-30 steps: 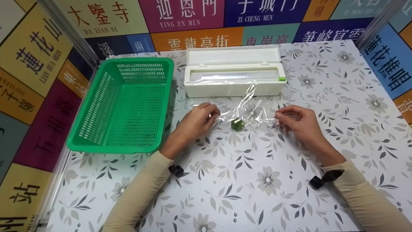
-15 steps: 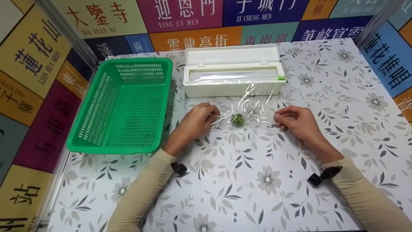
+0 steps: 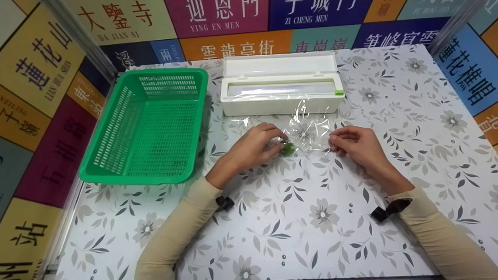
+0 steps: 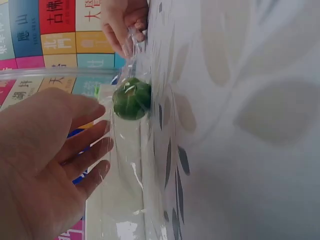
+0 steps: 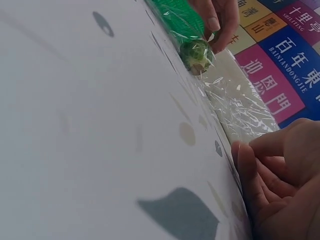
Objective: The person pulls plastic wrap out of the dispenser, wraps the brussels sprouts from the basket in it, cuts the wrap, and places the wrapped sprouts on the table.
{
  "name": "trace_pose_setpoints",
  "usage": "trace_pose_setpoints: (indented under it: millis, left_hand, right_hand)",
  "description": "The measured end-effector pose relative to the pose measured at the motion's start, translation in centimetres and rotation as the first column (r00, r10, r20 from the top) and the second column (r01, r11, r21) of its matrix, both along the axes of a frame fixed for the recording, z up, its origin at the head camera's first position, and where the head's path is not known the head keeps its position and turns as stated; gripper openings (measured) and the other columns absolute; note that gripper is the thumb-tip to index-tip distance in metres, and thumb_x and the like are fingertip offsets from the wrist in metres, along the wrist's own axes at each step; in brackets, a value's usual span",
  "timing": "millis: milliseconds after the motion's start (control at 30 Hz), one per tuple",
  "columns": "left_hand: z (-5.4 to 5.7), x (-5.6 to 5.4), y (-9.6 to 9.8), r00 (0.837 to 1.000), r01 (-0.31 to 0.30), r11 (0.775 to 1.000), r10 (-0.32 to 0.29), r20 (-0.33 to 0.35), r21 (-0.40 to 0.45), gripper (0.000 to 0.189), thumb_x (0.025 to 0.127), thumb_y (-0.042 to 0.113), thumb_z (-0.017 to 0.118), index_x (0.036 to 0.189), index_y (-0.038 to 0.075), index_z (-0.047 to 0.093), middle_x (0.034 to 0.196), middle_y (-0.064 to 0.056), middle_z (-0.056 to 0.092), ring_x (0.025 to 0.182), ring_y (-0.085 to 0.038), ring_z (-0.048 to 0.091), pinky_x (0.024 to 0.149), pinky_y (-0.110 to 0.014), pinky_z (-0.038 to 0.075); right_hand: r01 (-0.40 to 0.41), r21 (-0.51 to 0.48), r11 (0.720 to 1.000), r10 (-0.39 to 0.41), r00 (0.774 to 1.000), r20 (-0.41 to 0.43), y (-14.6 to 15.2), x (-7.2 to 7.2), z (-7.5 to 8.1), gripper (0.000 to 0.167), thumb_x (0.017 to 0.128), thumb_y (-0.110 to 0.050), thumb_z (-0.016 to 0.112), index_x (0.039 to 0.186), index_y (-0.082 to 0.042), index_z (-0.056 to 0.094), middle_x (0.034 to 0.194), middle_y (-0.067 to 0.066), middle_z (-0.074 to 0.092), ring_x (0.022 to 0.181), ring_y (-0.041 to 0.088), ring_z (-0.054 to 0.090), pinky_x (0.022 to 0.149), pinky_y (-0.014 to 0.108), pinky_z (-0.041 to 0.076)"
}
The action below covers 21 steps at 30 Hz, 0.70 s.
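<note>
A small round Brussels sprout (image 3: 288,148) sits under clear plastic wrap (image 3: 311,134) on the patterned tablecloth. The wrap runs down from the white dispenser box (image 3: 280,107) behind. My left hand (image 3: 256,144) is at the sprout's left side, its fingers loosely bent. In the left wrist view its fingertips (image 4: 102,145) stand beside the film-covered sprout (image 4: 132,99) without closing round it. My right hand (image 3: 360,149) pinches the wrap's near right corner between thumb and fingers. The right wrist view shows the sprout's pale cut end (image 5: 197,67) through the film.
A green plastic basket (image 3: 200,128) with slotted sides stands to the left of my left hand. The dispenser's lid (image 3: 280,65) is raised at the back, and a green slider (image 3: 339,92) sits at its right end. Coloured panels with lettering (image 3: 233,48) border the table.
My left hand has let go of the wrap's left corner and moved right to the sprout. The right hand still pinches its corner, almost unmoved.
</note>
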<state>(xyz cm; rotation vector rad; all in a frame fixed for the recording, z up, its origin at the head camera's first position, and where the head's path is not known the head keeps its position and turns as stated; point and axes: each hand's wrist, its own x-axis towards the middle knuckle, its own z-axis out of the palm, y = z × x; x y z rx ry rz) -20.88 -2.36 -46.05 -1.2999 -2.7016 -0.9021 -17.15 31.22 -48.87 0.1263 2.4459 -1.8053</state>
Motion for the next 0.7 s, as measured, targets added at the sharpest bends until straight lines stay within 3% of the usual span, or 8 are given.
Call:
trace_pose_setpoints:
  millis: [67, 167, 267, 367, 433, 533, 700]
  left_hand:
    - [0.1, -0.1, 0.5, 1.0, 0.008, 0.999, -0.007, 0.028, -0.034, 0.024, 0.105, 0.024, 0.073, 0.124, 0.01, 0.078, 0.125, -0.005, 0.077, 0.122, -0.024, 0.069, 0.11, -0.036, 0.055]
    - [0.1, -0.1, 1.0, 0.998, -0.009, 0.997, 0.014, 0.054, -0.078, 0.032, 0.1, 0.029, 0.08, 0.126, 0.011, 0.077, 0.126, -0.004, 0.077, 0.119, -0.021, 0.071, 0.107, -0.034, 0.057]
    - [0.1, -0.1, 1.1, 0.997, -0.034, 0.994, 0.041, 0.064, -0.107, 0.041, 0.095, 0.03, 0.086, 0.129, 0.01, 0.075, 0.127, -0.004, 0.076, 0.118, -0.021, 0.072, 0.107, -0.033, 0.058]
    - [0.2, -0.1, 1.2, 0.996, -0.049, 0.992, 0.057, 0.067, -0.12, 0.042, 0.093, 0.026, 0.088, 0.13, 0.011, 0.075, 0.128, -0.005, 0.075, 0.118, -0.022, 0.071, 0.106, -0.033, 0.058]
    - [0.2, -0.3, 1.3, 0.996, -0.056, 0.991, 0.064, 0.063, -0.122, 0.04, 0.093, 0.022, 0.087, 0.129, 0.01, 0.075, 0.127, -0.006, 0.076, 0.118, -0.023, 0.072, 0.106, -0.034, 0.059]
    - [0.2, -0.5, 1.4, 0.995, -0.069, 0.991, 0.078, 0.07, -0.115, 0.037, 0.093, 0.02, 0.087, 0.127, 0.011, 0.076, 0.123, -0.005, 0.077, 0.114, -0.021, 0.073, 0.102, -0.033, 0.059]
    - [0.0, -0.6, 1.3, 0.991, -0.084, 0.993, 0.093, 0.099, -0.086, 0.036, 0.094, 0.02, 0.085, 0.128, 0.013, 0.073, 0.121, -0.004, 0.08, 0.111, -0.021, 0.075, 0.097, -0.034, 0.061]
  right_hand:
    - [0.024, 0.014, 1.0, -0.024, 0.999, -0.029, -0.1, 0.0, 0.1, 0.034, 0.103, -0.022, 0.076, 0.127, 0.001, 0.073, 0.104, 0.008, 0.08, 0.077, 0.012, 0.073, 0.063, 0.023, 0.061]
    - [0.098, 0.103, 0.99, -0.08, 0.982, -0.172, -0.6, 0.0, 0.4, 0.032, 0.106, -0.02, 0.07, 0.134, -0.005, 0.072, 0.123, 0.007, 0.075, 0.09, 0.006, 0.071, 0.069, 0.018, 0.059]
    - [0.155, 0.182, 0.971, -0.078, 0.926, -0.37, -1.9, 0.0, 1.0, 0.028, 0.104, -0.011, 0.069, 0.131, -0.009, 0.075, 0.127, 0.008, 0.073, 0.102, 0.005, 0.068, 0.08, 0.015, 0.056]
    - [0.065, 0.247, 0.967, 0.072, 0.86, -0.506, -3.8, 0.0, 2.0, 0.021, 0.099, -0.002, 0.074, 0.118, -0.007, 0.08, 0.118, 0.008, 0.078, 0.105, 0.008, 0.068, 0.087, 0.019, 0.055]
    - [-0.049, 0.324, 0.945, 0.22, 0.826, -0.519, -5.0, -0.3, 2.4, 0.018, 0.097, -0.002, 0.078, 0.113, -0.008, 0.081, 0.114, 0.005, 0.08, 0.107, 0.011, 0.071, 0.094, 0.023, 0.056]
    - [-0.19, 0.448, 0.874, 0.411, 0.781, -0.47, -6.5, -1.1, 2.3, 0.022, 0.094, -0.013, 0.085, 0.116, -0.011, 0.081, 0.117, 0.0, 0.08, 0.112, 0.018, 0.073, 0.102, 0.034, 0.057]
    - [-0.252, 0.621, 0.742, 0.552, 0.756, -0.352, -8.5, -1.9, 2.3, 0.042, 0.085, -0.028, 0.095, 0.119, -0.012, 0.077, 0.115, 0.003, 0.079, 0.105, 0.026, 0.075, 0.096, 0.047, 0.057]
